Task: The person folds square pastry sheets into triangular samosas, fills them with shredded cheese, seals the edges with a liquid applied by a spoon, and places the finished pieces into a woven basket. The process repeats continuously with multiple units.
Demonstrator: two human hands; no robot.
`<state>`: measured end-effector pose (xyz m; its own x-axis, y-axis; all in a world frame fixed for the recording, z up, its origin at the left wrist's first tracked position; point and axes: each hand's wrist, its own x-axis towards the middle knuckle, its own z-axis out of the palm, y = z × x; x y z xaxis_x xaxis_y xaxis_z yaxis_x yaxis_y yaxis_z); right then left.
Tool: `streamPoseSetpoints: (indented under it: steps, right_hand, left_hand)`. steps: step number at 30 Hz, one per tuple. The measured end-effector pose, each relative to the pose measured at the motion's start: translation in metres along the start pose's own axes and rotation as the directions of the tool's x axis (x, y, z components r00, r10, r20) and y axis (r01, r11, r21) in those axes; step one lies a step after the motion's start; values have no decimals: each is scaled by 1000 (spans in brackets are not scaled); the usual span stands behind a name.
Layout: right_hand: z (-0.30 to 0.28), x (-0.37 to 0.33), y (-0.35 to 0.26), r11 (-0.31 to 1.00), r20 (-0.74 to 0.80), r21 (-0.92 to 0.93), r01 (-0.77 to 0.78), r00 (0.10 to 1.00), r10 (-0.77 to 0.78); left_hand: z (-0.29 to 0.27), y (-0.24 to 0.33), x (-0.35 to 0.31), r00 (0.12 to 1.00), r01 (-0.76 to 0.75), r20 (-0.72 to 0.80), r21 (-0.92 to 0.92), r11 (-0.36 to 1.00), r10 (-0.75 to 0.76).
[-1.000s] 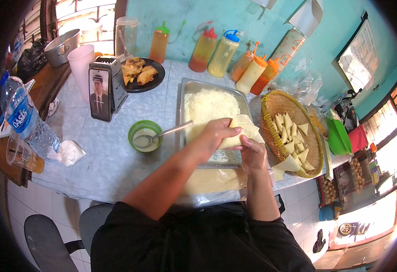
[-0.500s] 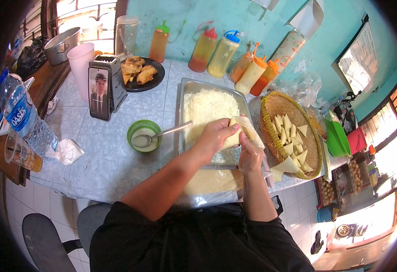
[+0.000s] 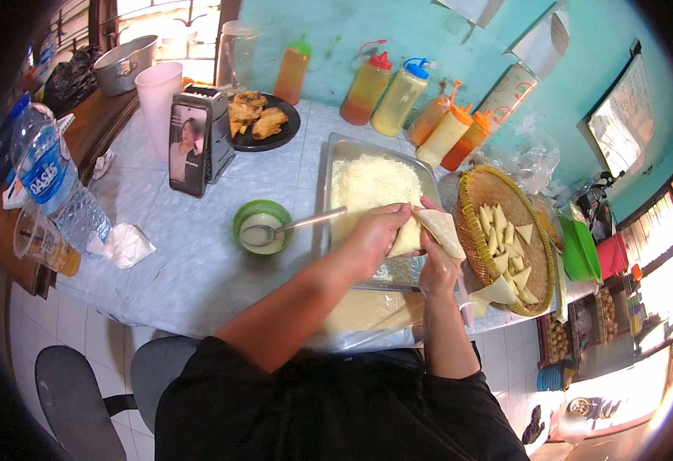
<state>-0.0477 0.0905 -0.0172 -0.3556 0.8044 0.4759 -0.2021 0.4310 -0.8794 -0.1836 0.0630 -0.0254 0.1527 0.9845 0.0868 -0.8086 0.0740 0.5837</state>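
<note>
My left hand [image 3: 381, 233] and my right hand [image 3: 438, 266] both grip a pale pastry wrapper [image 3: 442, 230], folded over into a pointed shape. My left fingers pinch one side of it, and my right hand holds the other from below. Whether anything is inside the fold I cannot see. Under my hands lies a metal tray [image 3: 337, 150] with a mound of white shreds [image 3: 378, 180]. To its left, a green bowl [image 3: 239, 230] holds whitish liquid and a metal spoon [image 3: 305, 219]. On the right, folded pastry triangles [image 3: 500, 230] fill part of a woven basket [image 3: 471, 180].
Pastry sheets [image 3: 375, 309] lie by the front edge. Sauce bottles [image 3: 400, 100] line the wall. A phone [image 3: 188, 154] leans on a stand near a black plate [image 3: 286, 127] of fried food. A water bottle [image 3: 56, 184] and plastic cup [image 3: 44, 242] stand at left.
The wrapper has turned in my hands, and its folded point now extends over my right fingers toward the lower right. The whole view has shifted slightly, and the phone's picture is different.
</note>
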Motion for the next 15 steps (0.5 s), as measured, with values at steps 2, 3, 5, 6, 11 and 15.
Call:
streamPoseSetpoints:
  steps: [2, 3, 5, 6, 11, 15]
  right_hand:
    - [3, -2, -3, 1000, -8, -19, -24, 1000, 24]
    - [5, -3, -7, 997, -22, -41, -61, 998, 61]
    - [4, -5, -6, 984, -52, -136, -119, 992, 113]
    - [10, -7, -8, 981, -55, -139, -136, 990, 129]
    - [-18, -2, 8, 889, 127, -453, 64, 992, -7]
    - [-16, -3, -11, 740, 250, -648, 181, 968, -18]
  left_hand:
    - [-1, 1, 1, 999, 31, -29, -4, 1000, -31]
    - [0, 1, 0, 997, 48, -61, 7, 999, -48]
    - [5, 2, -2, 983, 113, -145, 14, 993, -110]
    - [4, 3, -3, 975, 115, -197, 63, 991, -100]
    - [6, 2, -3, 938, 232, -277, 54, 971, -209]
    - [3, 2, -1, 934, 276, -237, 9, 961, -266]
